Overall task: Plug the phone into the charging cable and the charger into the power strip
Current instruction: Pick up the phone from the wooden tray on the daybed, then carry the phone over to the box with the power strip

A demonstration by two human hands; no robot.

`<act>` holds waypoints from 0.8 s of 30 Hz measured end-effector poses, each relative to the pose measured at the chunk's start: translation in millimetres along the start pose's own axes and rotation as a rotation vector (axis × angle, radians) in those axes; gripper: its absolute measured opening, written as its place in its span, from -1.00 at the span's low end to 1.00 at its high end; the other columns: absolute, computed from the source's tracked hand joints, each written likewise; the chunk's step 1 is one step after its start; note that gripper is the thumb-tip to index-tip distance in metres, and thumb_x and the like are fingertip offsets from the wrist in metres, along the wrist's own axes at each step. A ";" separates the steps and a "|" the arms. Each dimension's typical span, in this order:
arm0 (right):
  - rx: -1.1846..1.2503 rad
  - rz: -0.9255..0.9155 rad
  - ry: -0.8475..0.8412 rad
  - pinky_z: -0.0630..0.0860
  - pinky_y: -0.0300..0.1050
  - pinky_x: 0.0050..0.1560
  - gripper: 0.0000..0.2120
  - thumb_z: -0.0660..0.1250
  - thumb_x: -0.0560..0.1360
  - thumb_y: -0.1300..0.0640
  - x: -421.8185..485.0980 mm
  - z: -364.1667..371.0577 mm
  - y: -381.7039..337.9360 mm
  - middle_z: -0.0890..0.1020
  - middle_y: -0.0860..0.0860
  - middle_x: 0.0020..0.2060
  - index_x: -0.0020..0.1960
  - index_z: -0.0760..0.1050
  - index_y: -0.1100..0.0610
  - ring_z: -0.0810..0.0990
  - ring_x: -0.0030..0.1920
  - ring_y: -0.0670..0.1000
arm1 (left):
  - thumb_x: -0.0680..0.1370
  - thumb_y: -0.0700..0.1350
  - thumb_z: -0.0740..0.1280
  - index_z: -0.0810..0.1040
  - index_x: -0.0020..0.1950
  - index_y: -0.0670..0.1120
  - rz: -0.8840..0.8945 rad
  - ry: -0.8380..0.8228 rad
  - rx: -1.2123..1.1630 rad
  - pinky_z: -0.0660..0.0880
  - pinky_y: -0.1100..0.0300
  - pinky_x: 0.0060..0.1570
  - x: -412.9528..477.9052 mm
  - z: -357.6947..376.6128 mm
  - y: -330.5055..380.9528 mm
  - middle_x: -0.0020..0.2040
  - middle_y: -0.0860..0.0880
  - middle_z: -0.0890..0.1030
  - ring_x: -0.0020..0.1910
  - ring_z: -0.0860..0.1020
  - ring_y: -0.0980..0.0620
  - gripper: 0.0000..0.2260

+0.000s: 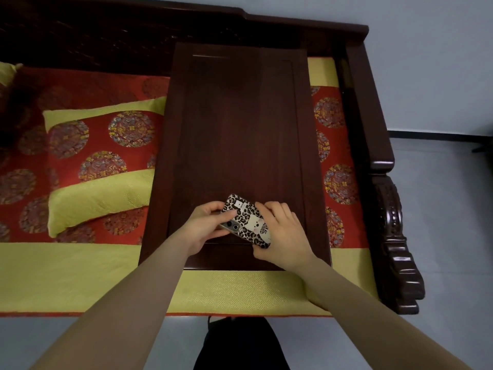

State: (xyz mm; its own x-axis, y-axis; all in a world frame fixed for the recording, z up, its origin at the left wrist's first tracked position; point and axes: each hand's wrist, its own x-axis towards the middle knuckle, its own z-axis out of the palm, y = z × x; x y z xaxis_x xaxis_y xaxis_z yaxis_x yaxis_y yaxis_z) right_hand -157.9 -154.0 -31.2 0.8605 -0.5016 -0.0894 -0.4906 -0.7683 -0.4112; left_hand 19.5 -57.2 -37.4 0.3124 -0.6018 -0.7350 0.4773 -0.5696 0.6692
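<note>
Both hands, left [205, 225] and right [280, 231], clasp a leopard-print cased phone [246, 220] back-up, tilted, low over the near end of the dark rectangular wooden bench [240, 116].

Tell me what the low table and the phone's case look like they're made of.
Low table: dark reddish-brown wood, it seems, with a smooth, faintly glossy finish and a framed panel top. Phone case: probably glossy plastic printed with leopard spots and white cartoon figures; whether it is hard or soft cannot be told.
</note>
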 end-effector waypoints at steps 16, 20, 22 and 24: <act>0.014 -0.656 -0.295 0.40 0.05 0.18 -0.20 0.45 0.20 -0.12 45.7 -4.4 -240.2 0.42 0.00 0.17 0.38 0.31 0.07 0.35 0.20 0.03 | 0.28 0.01 0.52 0.59 -0.13 0.02 0.275 0.462 -0.599 0.57 0.26 -0.26 -222.1 -158.4 -79.4 -0.21 -0.02 0.71 -0.22 0.66 0.07 -0.77; -0.007 -0.881 -0.378 0.38 0.05 0.20 -0.18 0.40 0.23 -0.17 31.6 23.7 -346.6 0.41 -0.01 0.19 0.42 0.26 0.07 0.33 0.23 0.03 | 0.25 -0.01 0.51 0.57 0.00 -0.04 0.350 0.616 -0.817 0.60 0.14 -0.08 -296.7 -210.3 -133.4 -0.14 -0.04 0.72 -0.14 0.66 0.03 -0.64; -0.023 -0.969 -0.415 0.34 0.02 0.22 -0.16 0.39 0.25 -0.20 21.4 43.6 -397.7 0.40 -0.03 0.23 0.44 0.23 0.05 0.32 0.25 0.00 | 0.28 -0.05 0.49 0.56 0.05 -0.07 0.378 0.686 -0.928 0.62 0.17 -0.17 -331.1 -236.3 -163.6 -0.11 -0.05 0.71 -0.14 0.67 0.03 -0.63; -0.024 -1.025 -0.436 0.32 -0.04 0.20 -0.14 0.44 0.24 -0.20 9.6 64.7 -447.1 0.40 -0.06 0.23 0.44 0.23 0.03 0.33 0.24 -0.02 | 0.30 -0.08 0.46 0.54 0.05 -0.09 0.407 0.737 -1.026 0.60 0.21 -0.22 -361.9 -264.0 -193.9 -0.10 -0.06 0.70 -0.16 0.67 0.04 -0.65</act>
State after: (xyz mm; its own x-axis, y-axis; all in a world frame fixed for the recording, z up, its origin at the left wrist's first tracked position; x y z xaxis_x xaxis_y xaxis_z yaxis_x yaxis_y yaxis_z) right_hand 78.6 210.5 93.1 0.8324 0.5533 -0.0306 0.4811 -0.7491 -0.4555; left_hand 30.7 418.8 70.0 0.7940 0.0003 -0.6079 0.5422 0.4521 0.7083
